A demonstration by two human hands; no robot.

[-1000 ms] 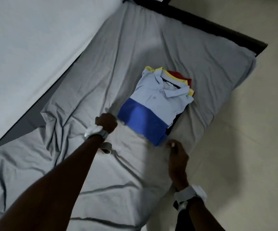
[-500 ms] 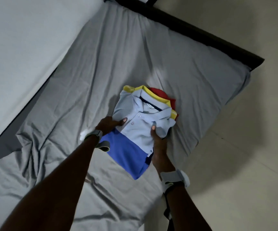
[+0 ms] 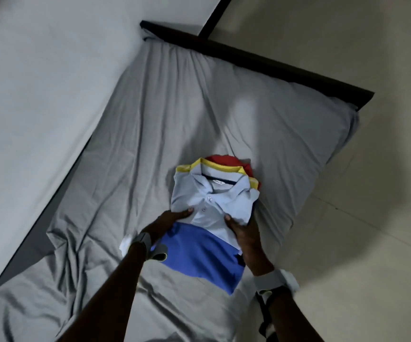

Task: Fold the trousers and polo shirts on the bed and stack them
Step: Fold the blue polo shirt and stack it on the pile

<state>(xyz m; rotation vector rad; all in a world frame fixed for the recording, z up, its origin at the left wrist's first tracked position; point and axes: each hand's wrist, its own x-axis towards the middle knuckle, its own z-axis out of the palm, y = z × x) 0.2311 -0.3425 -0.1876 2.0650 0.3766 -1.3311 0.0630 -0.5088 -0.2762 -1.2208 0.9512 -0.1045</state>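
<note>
A stack of folded clothes lies on the grey bed sheet (image 3: 150, 124). On top is a folded polo shirt (image 3: 212, 201), light blue above and royal blue below, collar pointing away from me. A yellow garment (image 3: 214, 166) and a red garment (image 3: 224, 159) peek out under its collar end. My left hand (image 3: 167, 222) grips the stack's left side, thumb on top of the light blue cloth. My right hand (image 3: 242, 232) grips the right side the same way, thumb on top. Both wrists wear pale bands.
The bed's dark frame (image 3: 261, 60) runs along the far edge. A pale wall (image 3: 39, 82) borders the bed on the left. Tiled floor (image 3: 359, 218) lies to the right, close to the stack. The sheet is wrinkled near my left arm.
A second ago my hands rested on the sheet beside the stack. They have since taken hold of its two sides, and the stack now sits nearer me, collar end turned away.
</note>
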